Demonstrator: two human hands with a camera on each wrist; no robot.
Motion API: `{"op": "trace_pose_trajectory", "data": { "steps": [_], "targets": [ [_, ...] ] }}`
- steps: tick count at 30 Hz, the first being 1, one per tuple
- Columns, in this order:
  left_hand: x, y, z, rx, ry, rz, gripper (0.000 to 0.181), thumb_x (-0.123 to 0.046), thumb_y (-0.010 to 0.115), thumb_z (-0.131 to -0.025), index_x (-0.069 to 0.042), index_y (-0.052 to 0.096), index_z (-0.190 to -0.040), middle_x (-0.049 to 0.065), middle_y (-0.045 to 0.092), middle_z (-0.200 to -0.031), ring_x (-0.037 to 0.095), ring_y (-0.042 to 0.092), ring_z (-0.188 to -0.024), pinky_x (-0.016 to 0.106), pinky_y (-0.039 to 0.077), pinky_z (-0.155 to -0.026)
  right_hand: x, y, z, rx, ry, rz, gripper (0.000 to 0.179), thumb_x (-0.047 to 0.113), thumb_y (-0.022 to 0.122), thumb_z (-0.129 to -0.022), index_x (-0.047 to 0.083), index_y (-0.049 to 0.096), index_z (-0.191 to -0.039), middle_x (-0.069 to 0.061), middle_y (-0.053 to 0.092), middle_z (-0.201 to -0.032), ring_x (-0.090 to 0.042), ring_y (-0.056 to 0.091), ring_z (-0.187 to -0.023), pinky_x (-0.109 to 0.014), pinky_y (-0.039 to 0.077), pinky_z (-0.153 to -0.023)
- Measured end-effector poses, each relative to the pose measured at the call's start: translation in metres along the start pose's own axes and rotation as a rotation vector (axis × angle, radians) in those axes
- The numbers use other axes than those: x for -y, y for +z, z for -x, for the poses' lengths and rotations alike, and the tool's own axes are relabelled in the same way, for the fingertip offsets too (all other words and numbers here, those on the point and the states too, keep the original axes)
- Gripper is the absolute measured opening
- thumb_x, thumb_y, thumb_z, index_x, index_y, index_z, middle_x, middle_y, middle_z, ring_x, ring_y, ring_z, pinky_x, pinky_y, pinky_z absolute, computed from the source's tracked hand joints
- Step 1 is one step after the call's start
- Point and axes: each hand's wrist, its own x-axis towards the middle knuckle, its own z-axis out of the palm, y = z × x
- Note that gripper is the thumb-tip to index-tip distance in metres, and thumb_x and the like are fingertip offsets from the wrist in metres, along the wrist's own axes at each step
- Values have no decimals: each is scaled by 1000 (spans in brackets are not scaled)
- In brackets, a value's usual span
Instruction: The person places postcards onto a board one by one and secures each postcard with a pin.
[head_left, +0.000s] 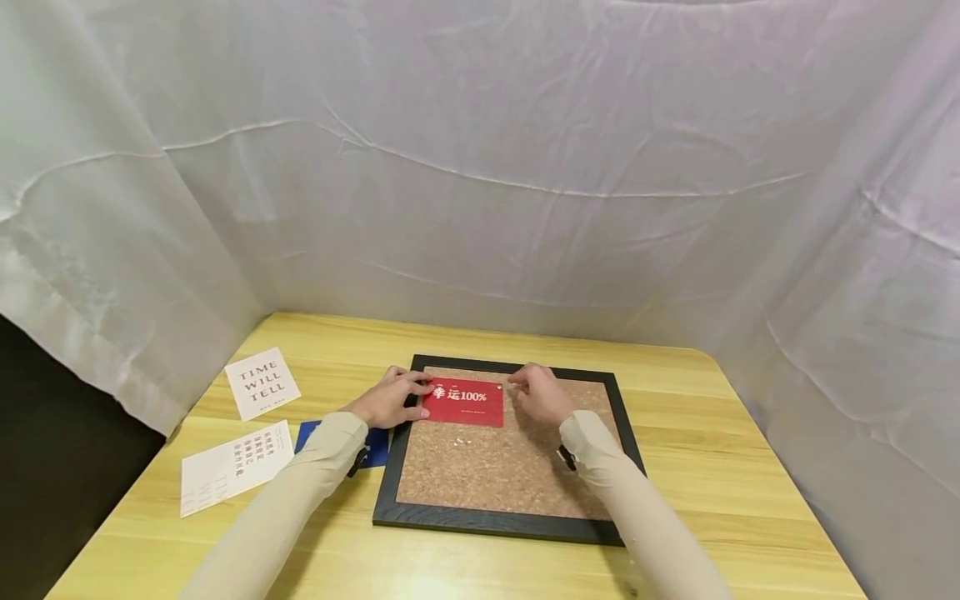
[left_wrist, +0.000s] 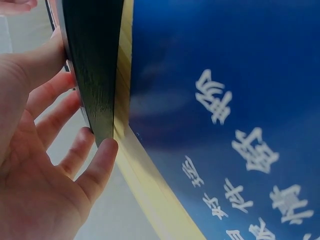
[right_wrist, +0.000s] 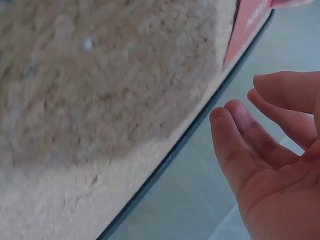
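A red card (head_left: pixel 468 410) with white lettering lies on a black-framed cork board (head_left: pixel 517 467), near its upper left. My left hand (head_left: pixel 388 400) rests over the board's left edge, fingertips on the card's left side. In the left wrist view, its fingers (left_wrist: pixel 100 165) are spread along the dark frame (left_wrist: pixel 95 70). Close to the card's upper right corner is my right hand (head_left: pixel 543 396), fingers bent. The right wrist view shows a gap between its thumb and fingers (right_wrist: pixel 227 135), with nothing visible held. A small shiny pin (head_left: pixel 499 387) sits at that corner.
Several small clear pins (head_left: pixel 462 442) lie on the cork below the card. To the left are a blue card (head_left: pixel 378 450), partly under the left arm, a white lettered card (head_left: pixel 262 383) and another white card (head_left: pixel 236 468). Pale curtains (head_left: pixel 480 208) surround the wooden table (head_left: pixel 712 433).
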Motion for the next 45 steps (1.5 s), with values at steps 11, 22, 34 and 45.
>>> {"op": "trace_pose_trajectory", "data": {
  "steps": [11,22,34,45],
  "targets": [
    [-1,0,-2,7,-12,-2,55,-28,74,-96,-4,59,-144,13,46,-161,37,38,-135,54,44,-108,-9,-20,20,-59,-5,-19,23,-2,61,-95,-5,76,-112,-19,74,-108,-26,69,-91,-43,58,-81],
    [1,0,-3,16,-26,9,56,-28,73,-97,-5,57,-146,12,44,-162,36,37,-137,54,44,-108,-21,-42,49,-61,145,-51,25,14,65,-100,2,75,-120,-11,76,-108,-21,68,-91,-36,56,-75],
    [2,1,-2,19,-35,13,57,-28,73,-97,-4,56,-146,12,43,-163,36,36,-136,53,45,-107,-39,-59,83,-80,125,-83,30,16,63,-103,0,71,-127,-17,75,-118,-30,70,-101,-43,59,-81],
    [2,0,-1,20,-35,15,58,-29,72,-97,-4,56,-146,13,42,-163,37,36,-135,52,45,-106,-60,-75,117,-104,187,-88,34,15,63,-103,-5,67,-129,-25,72,-124,-36,70,-106,-42,59,-81]
  ]
}}
